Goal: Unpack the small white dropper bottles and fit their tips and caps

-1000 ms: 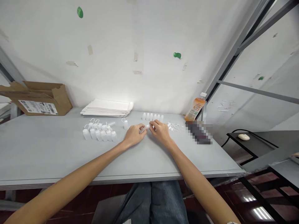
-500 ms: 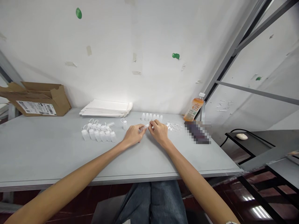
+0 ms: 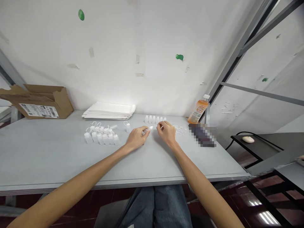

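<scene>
My left hand (image 3: 136, 138) rests on the grey table (image 3: 59, 161) with its fingers closed round a small white plastic bottle (image 3: 147, 130) that points to the right. My right hand (image 3: 167, 133) sits a little to the right of it, fingers pinched on something tiny that I cannot make out. Just behind both hands stands a row of several small white bottles (image 3: 154, 119). A cluster of several capped white bottles (image 3: 101, 134) stands to the left, with one single bottle (image 3: 128, 126) between the cluster and my left hand.
A heap of small clear plastic parts (image 3: 179, 129) lies right of my right hand. An orange drink bottle (image 3: 198, 111) leans at the back right beside a blurred dark object (image 3: 202, 135). Stacked white sheets (image 3: 109, 110) and a cardboard box (image 3: 38, 100) stand along the wall.
My right hand has drawn away to the right from my left hand, opening a gap between them. The bottle stays in my left hand.
</scene>
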{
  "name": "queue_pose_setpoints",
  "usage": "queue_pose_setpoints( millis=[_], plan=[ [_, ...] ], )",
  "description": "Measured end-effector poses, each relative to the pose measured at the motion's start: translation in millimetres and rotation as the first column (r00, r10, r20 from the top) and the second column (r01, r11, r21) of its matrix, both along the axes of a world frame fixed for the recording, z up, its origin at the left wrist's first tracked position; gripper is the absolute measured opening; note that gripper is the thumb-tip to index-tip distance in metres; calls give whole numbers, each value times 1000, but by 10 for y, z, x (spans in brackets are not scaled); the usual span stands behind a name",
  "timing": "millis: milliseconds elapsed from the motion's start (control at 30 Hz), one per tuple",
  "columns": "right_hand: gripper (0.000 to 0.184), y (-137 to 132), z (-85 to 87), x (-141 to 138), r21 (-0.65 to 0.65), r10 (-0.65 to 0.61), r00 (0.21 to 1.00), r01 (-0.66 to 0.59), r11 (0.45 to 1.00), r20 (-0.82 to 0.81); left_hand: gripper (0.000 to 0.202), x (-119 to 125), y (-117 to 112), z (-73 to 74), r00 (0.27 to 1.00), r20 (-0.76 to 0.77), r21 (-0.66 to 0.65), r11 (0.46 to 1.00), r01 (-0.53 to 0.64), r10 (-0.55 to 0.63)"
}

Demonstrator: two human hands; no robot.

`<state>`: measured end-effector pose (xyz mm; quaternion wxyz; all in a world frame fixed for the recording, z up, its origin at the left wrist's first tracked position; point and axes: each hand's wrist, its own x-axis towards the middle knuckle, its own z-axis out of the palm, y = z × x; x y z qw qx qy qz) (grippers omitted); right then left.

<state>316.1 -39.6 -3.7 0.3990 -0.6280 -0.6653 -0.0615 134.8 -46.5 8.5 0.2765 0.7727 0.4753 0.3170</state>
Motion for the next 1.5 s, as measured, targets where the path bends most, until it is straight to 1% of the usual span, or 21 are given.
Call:
queue_pose_setpoints(
  millis=[67, 167, 267, 400, 633, 667, 767, 800, 867, 900, 1000, 1133, 1267, 1367, 1500],
  plan=[
    [23, 0, -3, -14, -29, 58, 998, -58, 998, -8, 38, 1, 4, 3, 1000, -2, 11, 1000, -13, 13],
    [25, 1, -20, -40, -70, 179, 984, -180, 981, -21, 38, -1, 12, 3, 999, -5, 41, 999, -33, 33],
    [18, 2, -29, -46, -86, 232, 970, -237, 968, -65, 37, -4, 13, 10, 999, 4, 65, 997, -40, 40],
    [10, -4, -9, -28, -46, 210, 969, -218, 975, -133, 41, -4, 3, 24, 999, -11, 91, 995, -46, 47],
    [31, -12, 35, -18, 22, 181, 951, -182, 983, -249, 37, -5, 4, -11, 1000, -24, 127, 992, -14, 17],
    [31, -12, 40, -18, 40, 176, 949, -172, 984, -262, 37, -5, 7, -19, 999, -29, 133, 991, -16, 20],
    [20, -18, 58, -19, 58, 170, 935, -160, 985, -312, 36, -3, 13, -40, 999, -42, 156, 987, -26, 33],
    [24, -23, 64, -22, 38, 182, 929, -179, 983, -323, 36, -2, 12, -44, 998, -45, 164, 986, -29, 37],
    [37, -38, 75, -35, -32, 233, 909, -259, 965, -345, 36, 1, 9, -48, 998, -51, 186, 982, -32, 42],
    [40, -49, 79, -46, -69, 265, 894, -309, 949, -360, 35, 1, 7, -48, 997, -56, 197, 980, -32, 44],
    [42, -81, 96, -88, -132, 332, 830, -429, 893, -449, 34, -5, 3, -45, 997, -65, 213, 977, -21, 35],
    [44, -95, 133, -113, -156, 321, 713, -517, 842, -623, 34, -17, 15, -48, 999, -36, 188, 982, 2, 4],
    [46, -71, 151, -91, -166, 305, 617, -586, 793, -725, 34, -18, 31, -61, 1000, -4, 171, 985, 13, -12],
    [46, -57, 146, -75, -173, 305, 586, -620, 765, -751, 34, -17, 32, -61, 1000, 4, 145, 989, 9, -9],
    [45, -65, 148, -78, -192, 297, 581, -634, 749, -758, 36, -15, 22, -35, 1000, -4, 102, 995, 3, -2]
  ],
)
